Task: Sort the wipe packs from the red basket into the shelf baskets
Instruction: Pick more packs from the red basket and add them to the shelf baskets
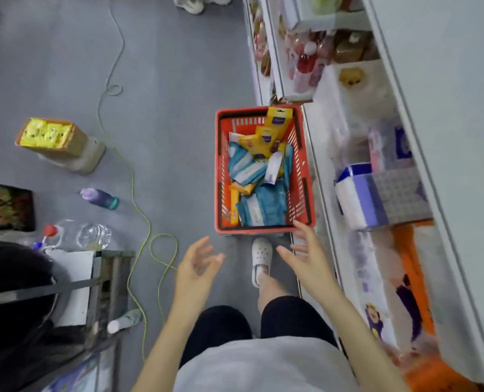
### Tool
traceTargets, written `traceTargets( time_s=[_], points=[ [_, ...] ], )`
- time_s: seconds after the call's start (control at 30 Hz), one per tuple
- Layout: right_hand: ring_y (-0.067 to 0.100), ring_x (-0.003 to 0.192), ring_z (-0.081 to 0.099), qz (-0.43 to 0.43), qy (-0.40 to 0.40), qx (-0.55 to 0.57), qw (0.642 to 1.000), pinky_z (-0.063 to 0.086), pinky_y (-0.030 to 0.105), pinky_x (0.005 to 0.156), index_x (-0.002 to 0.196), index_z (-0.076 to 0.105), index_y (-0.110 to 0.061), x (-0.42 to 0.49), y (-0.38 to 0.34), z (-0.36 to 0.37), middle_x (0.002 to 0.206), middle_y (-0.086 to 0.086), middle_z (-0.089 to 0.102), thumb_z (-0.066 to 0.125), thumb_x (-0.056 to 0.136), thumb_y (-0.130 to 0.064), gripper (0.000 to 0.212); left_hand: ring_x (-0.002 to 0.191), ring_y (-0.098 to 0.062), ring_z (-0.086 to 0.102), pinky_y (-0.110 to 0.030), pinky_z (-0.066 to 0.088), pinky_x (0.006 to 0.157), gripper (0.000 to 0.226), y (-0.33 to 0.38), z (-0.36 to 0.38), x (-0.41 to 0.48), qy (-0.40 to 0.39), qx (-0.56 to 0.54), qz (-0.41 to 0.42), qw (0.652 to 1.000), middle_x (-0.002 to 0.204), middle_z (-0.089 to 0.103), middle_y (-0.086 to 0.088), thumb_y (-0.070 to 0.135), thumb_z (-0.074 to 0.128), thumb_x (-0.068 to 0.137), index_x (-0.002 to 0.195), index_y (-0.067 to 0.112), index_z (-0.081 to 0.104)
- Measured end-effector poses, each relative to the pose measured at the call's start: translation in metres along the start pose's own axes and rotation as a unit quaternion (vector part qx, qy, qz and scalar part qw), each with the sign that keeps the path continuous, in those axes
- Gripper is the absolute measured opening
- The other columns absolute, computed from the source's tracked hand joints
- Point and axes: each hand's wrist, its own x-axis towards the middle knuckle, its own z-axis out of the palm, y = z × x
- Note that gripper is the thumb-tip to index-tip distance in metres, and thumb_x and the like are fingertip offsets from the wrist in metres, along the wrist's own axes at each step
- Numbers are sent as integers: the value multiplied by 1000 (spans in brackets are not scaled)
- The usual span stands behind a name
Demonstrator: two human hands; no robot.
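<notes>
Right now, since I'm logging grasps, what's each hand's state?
Left hand: open, holding nothing.
Right hand: open, holding nothing.

Held both bare arms out ahead, left forearm (pixel 167 335) and right forearm (pixel 356 321) running from near to far. Showed the left hand (pixel 198 264) open, palm turned right, fingers spread and loosely bent, gripping nothing. Carried the right hand (pixel 305 256) a little farther out, palm turned left, fingers straight and fanned, likewise empty. Set the two hands apart, palms facing.
</notes>
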Motion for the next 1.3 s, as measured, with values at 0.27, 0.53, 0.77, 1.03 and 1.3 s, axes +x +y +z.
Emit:
traceTargets(
  time_s=[0.27, 0.53, 0.77, 1.03, 1.3],
  points=[
    [14, 106, 54, 80, -14, -30, 996, 45, 25, 85, 140, 38, -20, 187, 13, -8, 135, 6, 48, 64, 89, -25, 57, 94, 0, 58, -8, 45, 79, 32, 17, 48, 148, 27, 24, -13, 999, 107, 61, 2, 13, 66, 88, 118, 16, 54],
    [9, 106, 52, 156, 52, 21, 986, 41, 24, 87, 137, 42, -14, 299, 96, 41, 131, 3, 51, 64, 89, -27, 54, 96, -1, 59, -8, 43, 84, 27, -44, 116, 311, 2, 149, 14, 989, 103, 61, 12, 17, 55, 95, 122, 16, 56],
    [-6, 63, 60, 135, 213, 103, 962, 43, 6, 60, 97, 59, -15, 371, 134, 85, 86, -1, 67, 70, 85, -21, 17, 112, -20, 53, -17, 37, 76, 36, -73, 176, 414, -87, 284, 0, 955, 120, 56, -6, 29, 48, 99, 127, 6, 52],
    [1, 68, 60, 94, 279, 50, 954, 49, 23, 68, 80, 63, -14, 392, 153, 99, 77, -4, 66, 62, 90, -18, 11, 130, -34, 33, -42, 31, 108, 67, -87, 201, 454, -71, 428, -14, 901, 135, 39, -16, 55, 62, 83, 131, 11, 48],
    [-6, 69, 62, 106, 225, 102, 963, 44, 9, 63, 93, 63, -17, 352, 137, 82, 81, -13, 66, 56, 93, -10, 10, 104, -30, 58, -38, 49, 84, 48, -65, 202, 440, -79, 345, -36, 935, 112, 61, -10, 39, 74, 78, 109, 11, 51]
  ],
)
